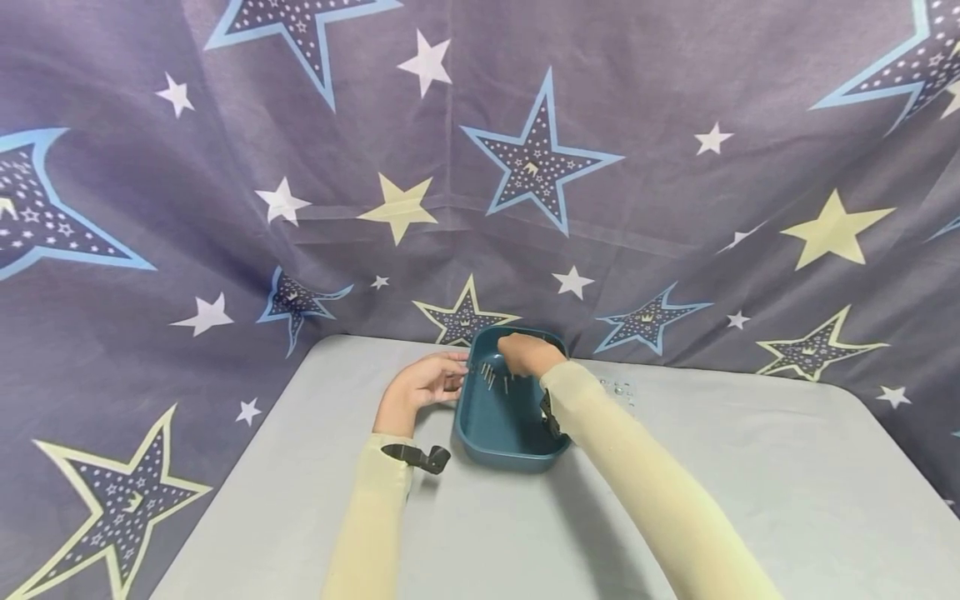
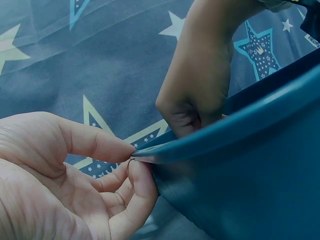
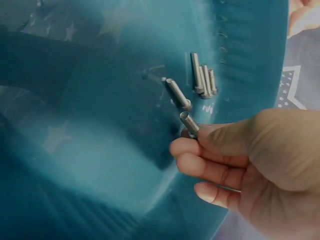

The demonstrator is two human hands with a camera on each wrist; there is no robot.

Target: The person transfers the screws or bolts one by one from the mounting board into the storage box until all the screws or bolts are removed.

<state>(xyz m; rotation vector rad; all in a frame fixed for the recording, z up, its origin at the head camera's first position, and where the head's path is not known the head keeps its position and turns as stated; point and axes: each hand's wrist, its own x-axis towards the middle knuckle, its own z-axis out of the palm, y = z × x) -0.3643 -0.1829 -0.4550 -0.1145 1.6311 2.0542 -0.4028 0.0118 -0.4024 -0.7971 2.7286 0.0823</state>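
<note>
A deep teal plastic bin (image 1: 510, 457) stands on the table near the curtain. My left hand (image 1: 426, 385) is at its left side, and the left wrist view shows thumb and index finger pinching the bin's rim (image 2: 220, 125). Inside the bin's far part is my right hand (image 1: 531, 355). Its thumb and fingers pinch a short silver bolt (image 3: 189, 123), threaded end showing, close over the bin's floor. Another bolt (image 3: 178, 94) lies loose beside it. Several more bolts (image 3: 204, 80) lie side by side along the bin's wall.
Several small shiny pieces (image 1: 618, 388) lie on the grey table (image 1: 712, 467) to the right of the bin, partly behind my right sleeve (image 1: 637, 467). A star-patterned curtain (image 1: 645, 250) hangs right behind the table's far edge.
</note>
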